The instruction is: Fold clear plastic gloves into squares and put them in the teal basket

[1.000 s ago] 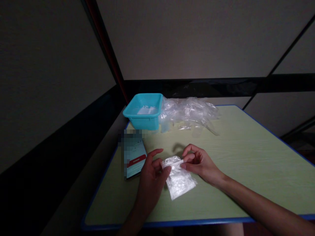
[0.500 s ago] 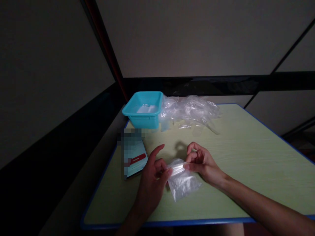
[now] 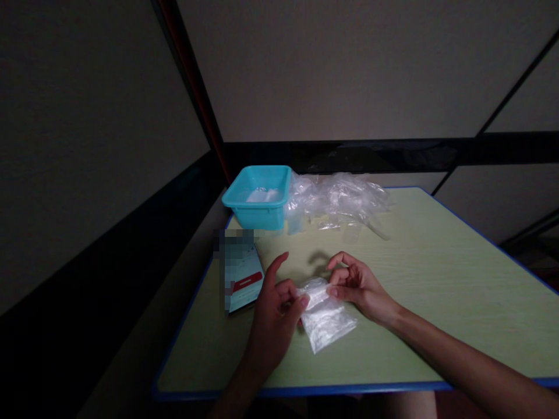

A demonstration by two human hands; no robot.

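Observation:
A small clear plastic bag (image 3: 328, 325) is stretched between my two hands above the front part of the table. My left hand (image 3: 279, 311) pinches its upper left corner between thumb and a bent finger, with the index finger raised. On the other side, my right hand (image 3: 360, 288) pinches the upper right corner between thumb and fingers. The bag's top edge looks folded and catches the light, while its lower part hangs toward the table's front edge. Whether anything lies inside the bag cannot be made out.
A turquoise basket (image 3: 261, 216) with white and clear items inside stands at the back left of the green table (image 3: 437, 279). Beside it spreads a heap of clear plastic bags (image 3: 349, 195). A phone or tablet (image 3: 247, 285) lies left of my left hand.
The view has shifted slightly. Both hands keep their pinch on the bag, whose lower part now looks a little flatter and more spread out.

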